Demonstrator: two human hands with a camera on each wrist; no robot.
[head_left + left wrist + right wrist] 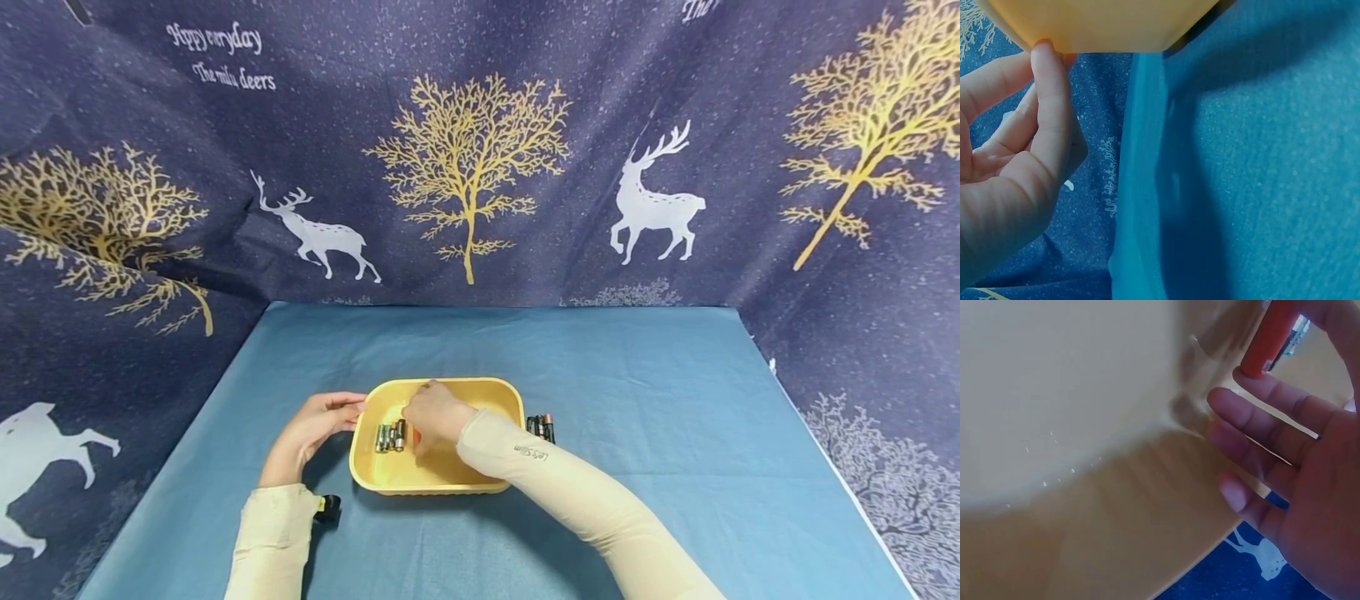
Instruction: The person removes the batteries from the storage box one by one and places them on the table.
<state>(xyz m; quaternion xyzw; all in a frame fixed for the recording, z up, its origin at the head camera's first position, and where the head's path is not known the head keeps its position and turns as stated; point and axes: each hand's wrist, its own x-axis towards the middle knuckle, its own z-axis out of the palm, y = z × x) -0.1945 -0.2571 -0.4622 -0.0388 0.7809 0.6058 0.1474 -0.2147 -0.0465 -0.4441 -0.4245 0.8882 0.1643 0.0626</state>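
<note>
My left hand (311,427) is at the left end of a yellow plastic tub (420,490). In the left wrist view its thumb and fingertips pinch the tub's edge (1110,40). My right hand (438,414) reaches down inside the tub. It holds an orange-red battery (1269,340) endwise between thumb and index finger, while the other fingers are loosely bent near the tub wall. Several batteries (391,437) lie side by side on the tub floor, just left of the right hand. The right forearm covers part of the tub's right side.
Several dark batteries (542,428), one with a copper-coloured end, lie outside the tub by its right wall. A small black device (327,509) sits at my left wrist. Blue cloth (637,375) covers the table, with a patterned navy curtain (540,250) behind it.
</note>
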